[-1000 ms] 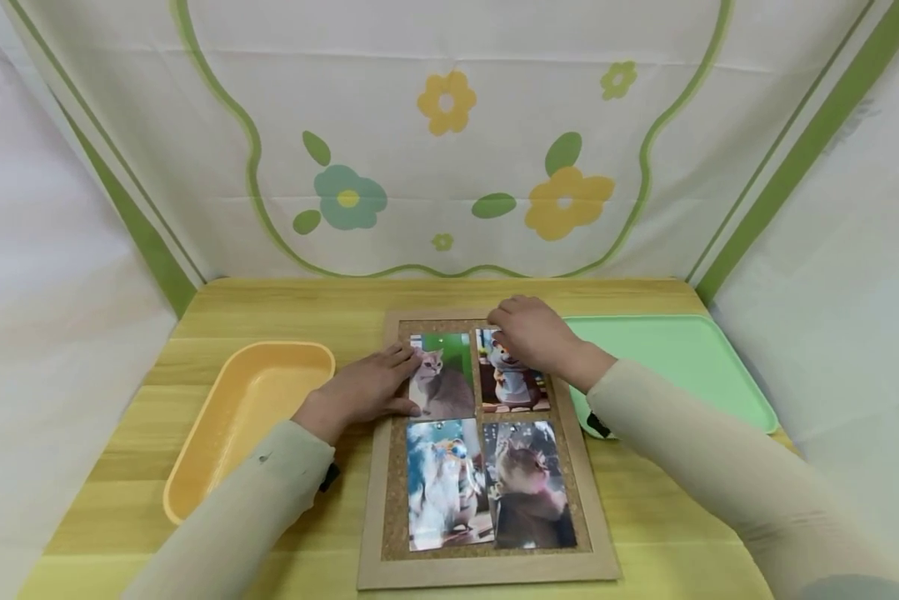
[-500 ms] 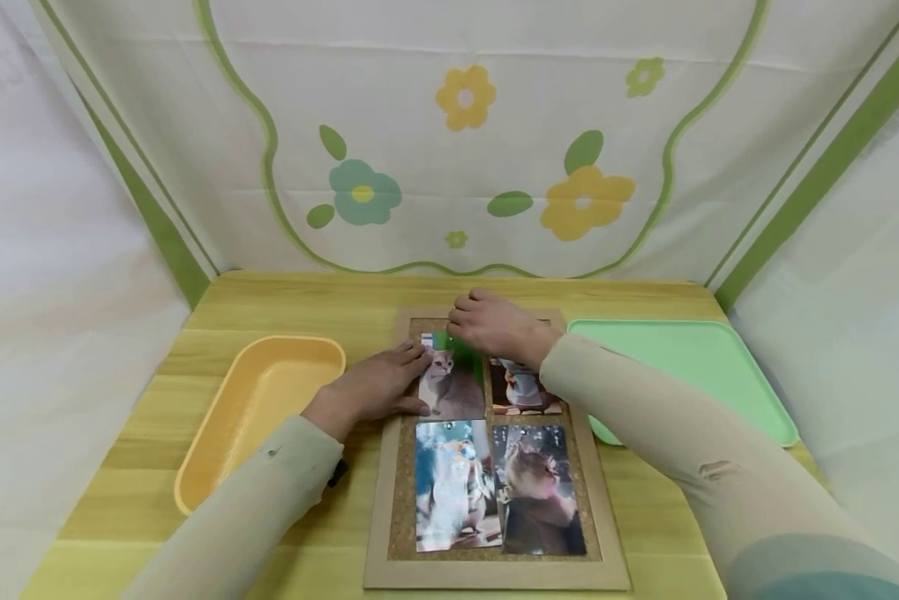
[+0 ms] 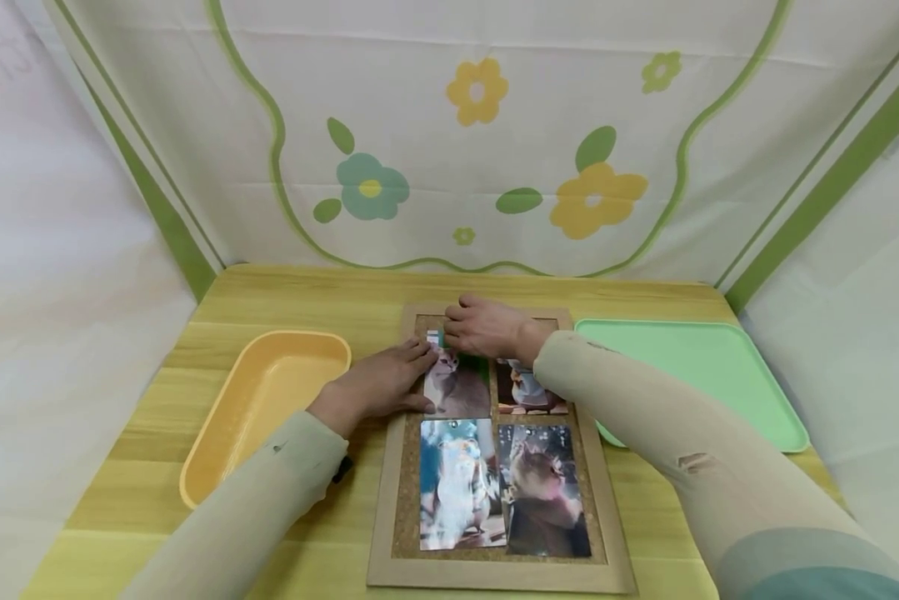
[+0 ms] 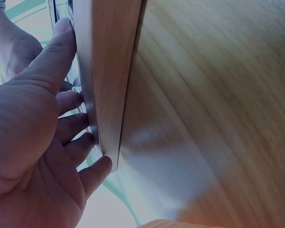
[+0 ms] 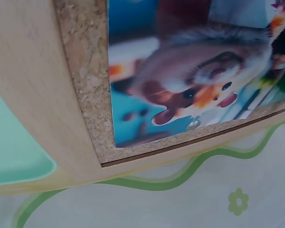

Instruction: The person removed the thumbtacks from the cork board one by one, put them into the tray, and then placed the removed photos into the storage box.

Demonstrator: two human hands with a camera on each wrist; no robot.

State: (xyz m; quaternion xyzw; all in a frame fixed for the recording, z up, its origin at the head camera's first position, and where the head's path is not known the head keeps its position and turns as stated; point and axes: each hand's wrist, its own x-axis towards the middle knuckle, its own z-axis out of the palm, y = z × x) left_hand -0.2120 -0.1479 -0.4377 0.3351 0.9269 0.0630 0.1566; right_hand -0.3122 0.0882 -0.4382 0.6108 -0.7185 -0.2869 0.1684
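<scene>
Steadying, presumably against shifting, the upper-left cat photo (image 3: 460, 392) on the corkboard (image 3: 407, 508), left hand (image 3: 385, 382) lies spread at its left edge while right hand (image 3: 485, 328) curls over the top, can't tell if pinching anything.

Room to pass along the far strip of tabletop (image 3: 322, 287), between board (image 3: 494, 575) and flowered curtain (image 3: 449, 150). Blocked in the left gap, between board and yellow tray (image 3: 277, 400): bridged by the left hand (image 3: 385, 379) and, nearer, by the left sleeve (image 3: 269, 492). Passable farther left, outside that tray. Tight at the far-left photo (image 3: 460, 390), hemmed in by the left hand and, on the far side, the right hand (image 3: 486, 327). Partly roofed over at the far-right photo (image 3: 531, 396) by wrist and right sleeve (image 3: 659, 417). Reachable from the near side, between both sleeves, straight over the near-left photo (image 3: 460, 483) and near-right photo (image 3: 545, 492). Barely a slit on the right, beside the green tray (image 3: 674, 367), crossed overhead by the right sleeve.
</scene>
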